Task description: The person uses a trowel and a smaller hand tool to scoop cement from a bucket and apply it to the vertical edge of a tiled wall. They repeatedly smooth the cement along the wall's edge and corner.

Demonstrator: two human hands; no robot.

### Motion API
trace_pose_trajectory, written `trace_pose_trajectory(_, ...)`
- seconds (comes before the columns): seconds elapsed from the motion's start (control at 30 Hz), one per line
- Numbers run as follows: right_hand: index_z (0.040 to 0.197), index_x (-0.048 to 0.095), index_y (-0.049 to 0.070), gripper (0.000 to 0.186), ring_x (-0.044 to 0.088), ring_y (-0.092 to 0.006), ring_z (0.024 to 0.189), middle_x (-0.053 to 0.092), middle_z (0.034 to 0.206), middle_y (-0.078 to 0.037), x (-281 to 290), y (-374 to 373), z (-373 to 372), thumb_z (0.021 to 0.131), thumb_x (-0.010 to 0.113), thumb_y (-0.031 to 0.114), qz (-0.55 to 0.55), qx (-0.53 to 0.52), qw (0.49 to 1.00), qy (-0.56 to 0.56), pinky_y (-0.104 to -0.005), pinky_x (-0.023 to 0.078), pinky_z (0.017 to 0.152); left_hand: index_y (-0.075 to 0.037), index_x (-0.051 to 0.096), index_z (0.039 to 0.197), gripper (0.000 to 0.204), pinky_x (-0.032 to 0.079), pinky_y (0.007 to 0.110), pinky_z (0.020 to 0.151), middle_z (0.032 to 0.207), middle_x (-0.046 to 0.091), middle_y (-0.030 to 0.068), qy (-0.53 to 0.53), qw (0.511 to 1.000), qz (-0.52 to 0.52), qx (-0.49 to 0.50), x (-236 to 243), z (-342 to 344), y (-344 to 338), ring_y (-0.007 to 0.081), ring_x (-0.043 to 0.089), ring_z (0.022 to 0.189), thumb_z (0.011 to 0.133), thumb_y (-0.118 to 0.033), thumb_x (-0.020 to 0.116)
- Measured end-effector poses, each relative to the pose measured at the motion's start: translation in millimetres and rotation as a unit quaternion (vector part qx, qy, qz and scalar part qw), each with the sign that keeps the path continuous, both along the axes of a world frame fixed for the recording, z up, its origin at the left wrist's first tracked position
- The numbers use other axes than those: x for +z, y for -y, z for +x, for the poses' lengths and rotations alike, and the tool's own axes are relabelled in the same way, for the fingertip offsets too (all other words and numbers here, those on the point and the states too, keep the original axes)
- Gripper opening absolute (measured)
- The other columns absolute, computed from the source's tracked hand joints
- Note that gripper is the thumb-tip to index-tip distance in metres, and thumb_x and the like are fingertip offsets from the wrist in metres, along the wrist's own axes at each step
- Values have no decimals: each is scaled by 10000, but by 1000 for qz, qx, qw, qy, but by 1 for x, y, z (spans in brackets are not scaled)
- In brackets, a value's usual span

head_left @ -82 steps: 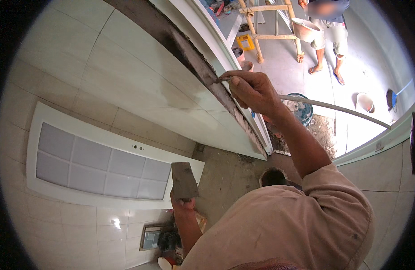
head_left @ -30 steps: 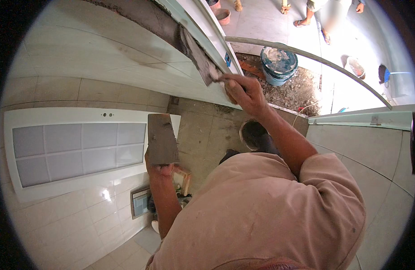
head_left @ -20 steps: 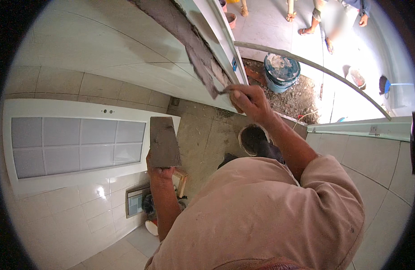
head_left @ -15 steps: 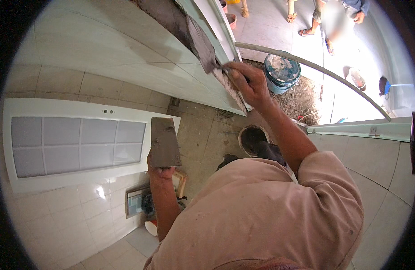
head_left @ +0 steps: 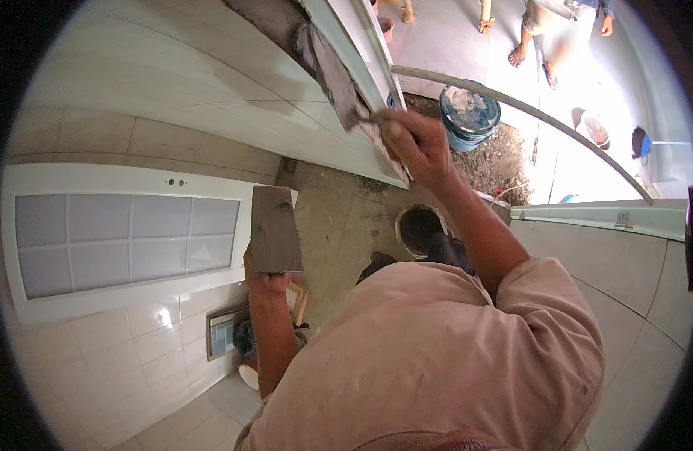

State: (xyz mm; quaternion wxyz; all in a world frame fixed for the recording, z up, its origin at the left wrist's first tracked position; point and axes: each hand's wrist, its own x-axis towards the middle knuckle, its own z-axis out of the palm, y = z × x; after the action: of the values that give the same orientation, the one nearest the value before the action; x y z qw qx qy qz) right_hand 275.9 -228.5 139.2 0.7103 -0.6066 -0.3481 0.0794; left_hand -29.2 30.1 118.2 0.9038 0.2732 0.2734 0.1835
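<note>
My right hand (head_left: 416,146) is closed round the handle of a trowel (head_left: 349,111). Its blade lies against a strip of grey mortar (head_left: 275,28) that runs along the wall edge beside the white door frame (head_left: 359,41). Where the blade ends and the mortar begins is hard to make out. Lower on that edge, a rough pale patch (head_left: 382,154) shows below the blade. To the left, my left hand (head_left: 267,283) grips a flat rectangular mortar board (head_left: 276,233) from beneath. Grey smears cover the board's face, which hides most of my fingers.
A white door with glass panes (head_left: 128,233) leans at the left. Past the frame, a blue bucket (head_left: 470,124) stands on rubble under a curved bar (head_left: 527,109). A round container (head_left: 422,225) sits by my feet. Another person (head_left: 549,37) stands at the far right.
My right hand and the trowel have shifted slightly down along the wall edge. The board has risen a little in my left hand. The other person has moved, and a pail now shows by them.
</note>
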Motion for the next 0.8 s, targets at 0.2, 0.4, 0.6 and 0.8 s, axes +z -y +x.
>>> trace_pose_trajectory(0.2,1203,675,-17,357,508,-88,569,559,657,15,17,-22,30,1056,522,271,37,27,999,-21,-276,422,531,-18,613,1253,351,554,465,948,1219,673,166,-46,999,-12,23,4,19,4,329,662,1102,1012,-245,496)
trace_pose_trajectory(0.4,1176,672,-34,367,560,-125,655,590,692,-30,-8,11,-11,1047,525,276,-59,145,988,-3,-323,460,598,-13,531,1337,387,532,471,992,1290,623,185,-49,998,-28,29,-10,29,14,333,618,1153,1051,-238,398)
trace_pose_trajectory(0.6,1141,673,-40,354,604,-229,677,638,765,-156,-22,26,-47,1028,521,259,-231,193,953,-31,-404,491,654,-50,512,1381,407,531,458,992,1325,615,139,113,985,-126,-43,-28,79,52,295,609,1179,1066,-289,414)
trace_pose_trajectory(0.8,1136,646,-46,300,625,-316,787,642,875,-199,-38,85,-54,997,525,192,-373,158,914,4,-433,502,745,-45,563,1291,400,586,357,709,1164,637,125,109,990,-82,-24,-35,74,30,244,640,936,1035,-344,490)
